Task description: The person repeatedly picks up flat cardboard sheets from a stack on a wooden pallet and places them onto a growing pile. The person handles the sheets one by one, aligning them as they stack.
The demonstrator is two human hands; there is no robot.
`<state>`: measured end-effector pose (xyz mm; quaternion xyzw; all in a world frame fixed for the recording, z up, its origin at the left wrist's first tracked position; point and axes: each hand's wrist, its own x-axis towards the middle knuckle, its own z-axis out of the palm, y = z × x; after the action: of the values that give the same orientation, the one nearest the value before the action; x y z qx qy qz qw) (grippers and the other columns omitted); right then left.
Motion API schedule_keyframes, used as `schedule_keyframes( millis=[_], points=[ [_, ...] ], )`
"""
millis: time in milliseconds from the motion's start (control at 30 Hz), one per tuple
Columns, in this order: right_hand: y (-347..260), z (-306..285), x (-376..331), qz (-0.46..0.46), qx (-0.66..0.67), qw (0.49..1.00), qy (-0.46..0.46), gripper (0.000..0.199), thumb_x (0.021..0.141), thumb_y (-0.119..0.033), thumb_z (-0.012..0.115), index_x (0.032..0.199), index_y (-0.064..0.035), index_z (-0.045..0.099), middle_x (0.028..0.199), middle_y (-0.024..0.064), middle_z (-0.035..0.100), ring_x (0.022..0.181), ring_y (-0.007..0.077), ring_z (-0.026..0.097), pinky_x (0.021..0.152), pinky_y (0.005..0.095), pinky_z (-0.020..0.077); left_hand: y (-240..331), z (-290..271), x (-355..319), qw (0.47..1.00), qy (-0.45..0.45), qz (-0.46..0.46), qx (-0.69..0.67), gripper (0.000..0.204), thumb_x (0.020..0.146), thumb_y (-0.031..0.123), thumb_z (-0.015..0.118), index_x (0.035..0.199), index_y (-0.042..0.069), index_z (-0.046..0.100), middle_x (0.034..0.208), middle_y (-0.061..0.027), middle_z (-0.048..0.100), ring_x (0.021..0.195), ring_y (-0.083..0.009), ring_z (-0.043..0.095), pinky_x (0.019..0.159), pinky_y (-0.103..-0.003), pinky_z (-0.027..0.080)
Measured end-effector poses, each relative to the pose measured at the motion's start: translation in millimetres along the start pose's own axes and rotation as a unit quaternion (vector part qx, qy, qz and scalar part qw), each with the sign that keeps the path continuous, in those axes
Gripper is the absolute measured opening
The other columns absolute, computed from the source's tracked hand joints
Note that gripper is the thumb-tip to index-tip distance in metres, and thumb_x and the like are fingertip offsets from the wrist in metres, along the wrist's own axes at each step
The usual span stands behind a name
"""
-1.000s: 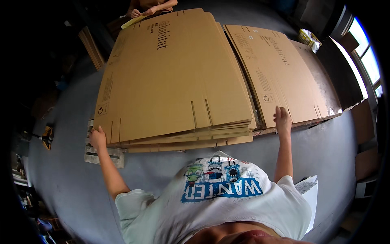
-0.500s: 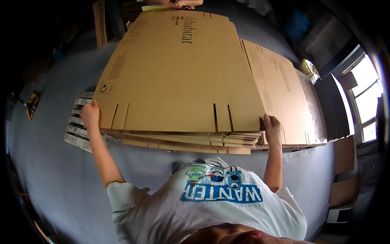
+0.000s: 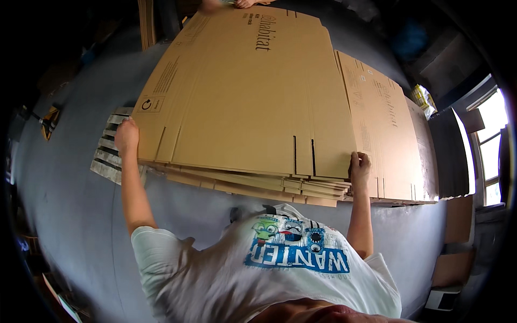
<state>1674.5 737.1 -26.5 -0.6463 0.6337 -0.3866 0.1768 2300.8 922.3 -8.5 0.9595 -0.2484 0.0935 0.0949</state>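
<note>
A large brown flat cardboard sheet (image 3: pixel 242 102), printed and slotted, lies on top of a stack of similar cardboard sheets (image 3: pixel 301 189). My left hand (image 3: pixel 127 137) grips its near left corner, thumb on the upper side and the other fingers partly hidden. At the near right corner, my right hand (image 3: pixel 360 166) pinches the edge between thumb and fingers. Beneath, the stacked sheets' near edges are uneven and stick out toward me. Another person's hands (image 3: pixel 245 3) are at the far edge of the sheet, partly cut off by the frame.
A second stack of printed cardboard (image 3: pixel 385 134) adjoins on the right, with dark upright panels (image 3: pixel 452 153) beyond it. A slatted wooden pallet (image 3: pixel 107 161) shows at the left. Farther left on the grey floor stands a yellow and black object (image 3: pixel 50 123). A window (image 3: pixel 491 145) is at the far right.
The view has turned slightly, so the stacks appear farther right. Both my hands keep their hold on the sheet's corners. The yellow strip by the other person's hands no longer shows.
</note>
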Motion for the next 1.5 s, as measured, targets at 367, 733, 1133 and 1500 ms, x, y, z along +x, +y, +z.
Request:
schedule_keyframes(
  millis=[367,733,1133,1500],
  points=[
    [-2,0,-3,0.009,0.009,1.0,0.006,0.031,0.087,-0.03,0.058,0.088,0.0006,0.061,0.064,0.0117,0.061,0.058,0.0202,0.058,0.055,0.0328,0.0452,-4,6,4,1.0,0.024,0.002,-0.008,0.039,0.092,0.036,0.036,0.092,0.005,0.06,0.094,-0.0171,0.064,0.09,-0.0357,0.061,0.074,-0.048,0.049],
    [-4,-4,-4,0.025,-0.019,0.999,-0.011,0.034,0.087,-0.034,0.056,0.09,-0.0011,0.061,0.069,0.0137,0.062,0.064,0.0229,0.06,0.06,0.0341,0.0461,-5,4,2,1.0,0.017,-0.003,-0.022,0.04,0.093,0.036,0.034,0.093,0.006,0.059,0.095,-0.0163,0.064,0.091,-0.0357,0.06,0.074,-0.048,0.048],
    [-12,-5,-6,0.014,-0.034,0.999,0.006,0.033,0.086,-0.034,0.057,0.09,-0.0013,0.063,0.073,0.0155,0.064,0.067,0.0264,0.062,0.063,0.0364,0.0474,-4,1,0,0.999,0.024,0.003,-0.021,0.04,0.093,0.037,0.034,0.096,0.006,0.06,0.096,-0.0171,0.064,0.091,-0.0361,0.06,0.074,-0.048,0.048],
    [-12,-4,-4,0.019,-0.03,0.999,0.001,0.034,0.086,-0.034,0.057,0.089,-0.0009,0.064,0.073,0.0172,0.064,0.067,0.0288,0.062,0.063,0.0374,0.0476,-5,-1,-1,1.0,0.025,0.011,-0.011,0.038,0.093,0.034,0.035,0.094,0.006,0.06,0.094,-0.0157,0.064,0.089,-0.0338,0.061,0.073,-0.047,0.049]
  ],
)
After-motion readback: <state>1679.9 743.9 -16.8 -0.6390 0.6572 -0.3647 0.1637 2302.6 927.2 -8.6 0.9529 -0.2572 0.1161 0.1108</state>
